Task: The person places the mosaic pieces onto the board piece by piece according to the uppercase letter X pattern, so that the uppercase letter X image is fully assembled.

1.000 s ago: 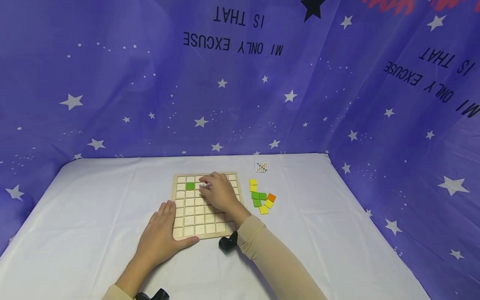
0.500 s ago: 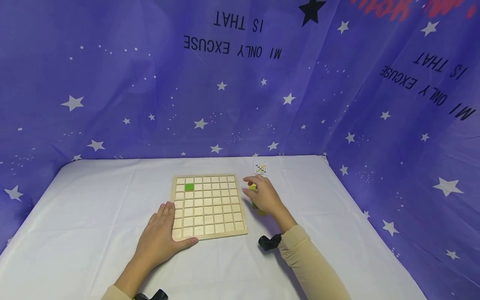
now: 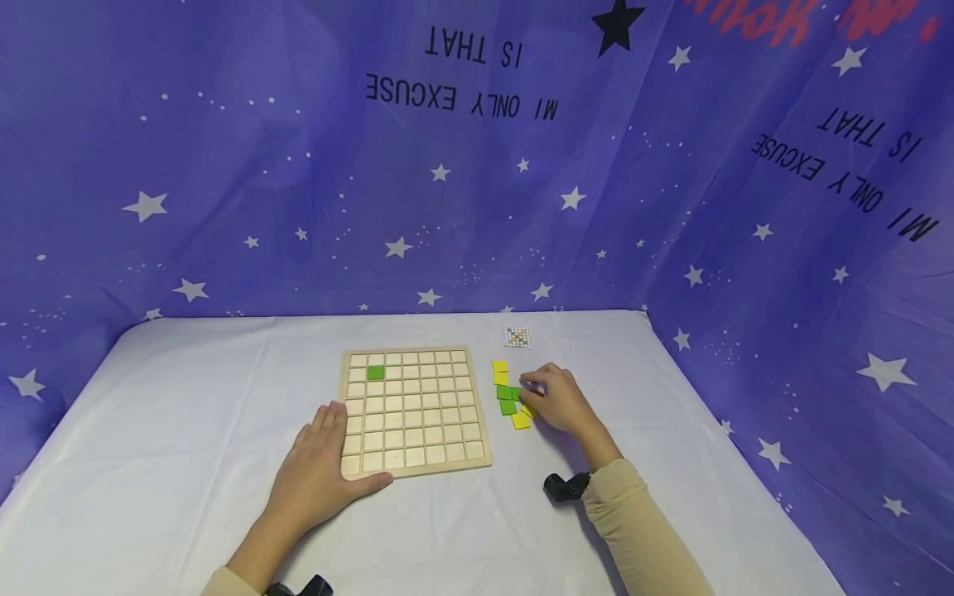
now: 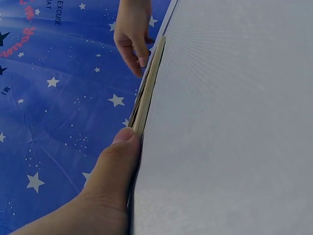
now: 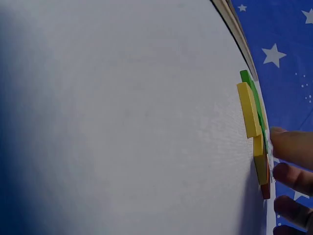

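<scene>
My left hand rests at the near left corner of a wooden grid board. Its fingers lie along the left side and its thumb lies against the front edge, as the left wrist view also shows. One green tile sits in a square near the board's far left corner. My right hand hovers over the loose tiles right of the board, thumb and fingers apart with nothing between them. Green tiles and yellow tiles lie there. An orange-red tile shows in the right wrist view, hidden by the hand in the head view.
A small printed pattern card lies beyond the tiles. A white cloth covers the table, and a purple star-patterned curtain stands behind it and along the right side.
My right hand has moved off the board to the right, passing over the far yellow tiles and then toward the nearer right ones. My left hand has stayed in place.
</scene>
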Demonstrator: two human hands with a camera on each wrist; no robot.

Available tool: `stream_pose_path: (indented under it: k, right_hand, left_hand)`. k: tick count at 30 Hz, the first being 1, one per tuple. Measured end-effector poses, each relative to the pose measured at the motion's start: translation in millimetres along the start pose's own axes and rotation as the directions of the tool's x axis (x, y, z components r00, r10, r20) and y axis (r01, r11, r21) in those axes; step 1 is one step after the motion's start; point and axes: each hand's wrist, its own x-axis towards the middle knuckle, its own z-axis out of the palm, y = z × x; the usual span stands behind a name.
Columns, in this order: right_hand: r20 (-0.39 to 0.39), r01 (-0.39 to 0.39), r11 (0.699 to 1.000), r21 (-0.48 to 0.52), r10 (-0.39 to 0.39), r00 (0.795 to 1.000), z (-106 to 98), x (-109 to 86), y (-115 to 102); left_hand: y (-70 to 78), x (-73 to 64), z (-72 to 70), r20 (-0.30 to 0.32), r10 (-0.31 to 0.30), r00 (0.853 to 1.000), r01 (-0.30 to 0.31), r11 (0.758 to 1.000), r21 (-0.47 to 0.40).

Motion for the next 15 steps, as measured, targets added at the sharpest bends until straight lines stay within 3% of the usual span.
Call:
stream_pose_path:
  k: [8,15]
  right_hand:
    - [-0.004,-0.005,1.0,0.023,0.005,1.0,3.8,-1.0,0.8]
    - [-0.015,-0.01,0.992,0.122,0.012,1.0,2.8,1.4,1.8]
  left_hand:
    - [-1.7,0.9,1.7,-0.001,0.002,1.0,-0.002,1.0,0.003]
    - [-0.7,0.7,0.5,0.004,0.001,1.0,-0.001,1.0,0.001]
